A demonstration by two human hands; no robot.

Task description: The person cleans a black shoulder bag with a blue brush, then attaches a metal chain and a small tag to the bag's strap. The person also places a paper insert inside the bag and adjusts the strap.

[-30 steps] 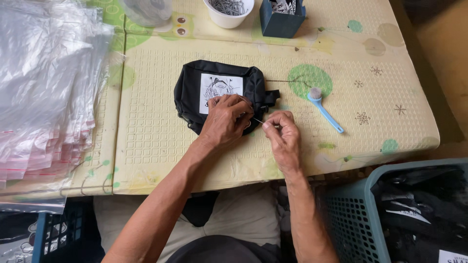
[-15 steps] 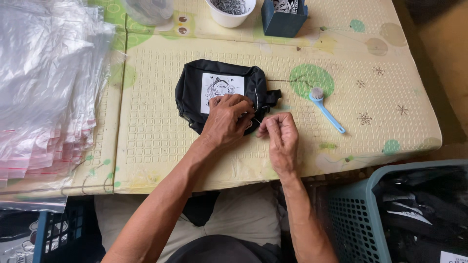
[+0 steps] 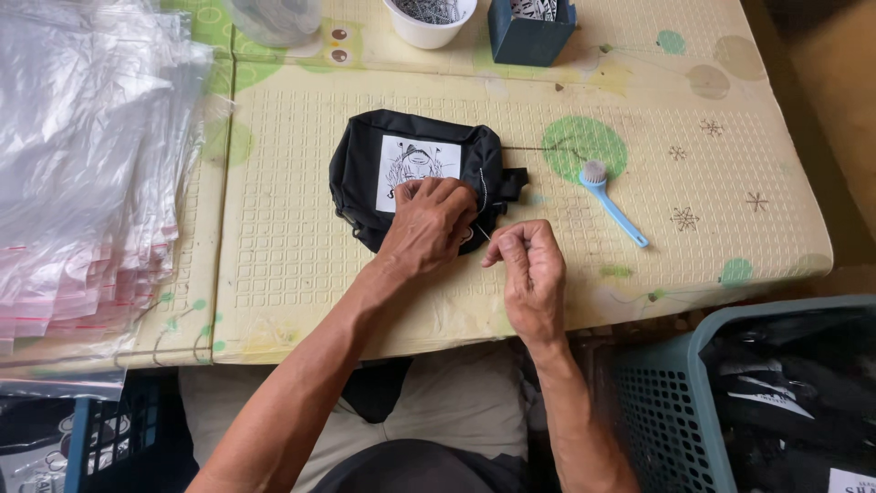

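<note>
Soft, even daylight across the surface (image 3: 301, 274), faint shadows, glare on the plastic bags (image 3: 82, 164), everything sharp.

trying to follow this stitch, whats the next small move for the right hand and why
Probably draw the right hand further out, away from the black fabric piece. Its pinched fingers hold a fine thread running to the fabric, while the left hand presses the fabric flat.

Bare forearms — pale trousers, dark top
</note>
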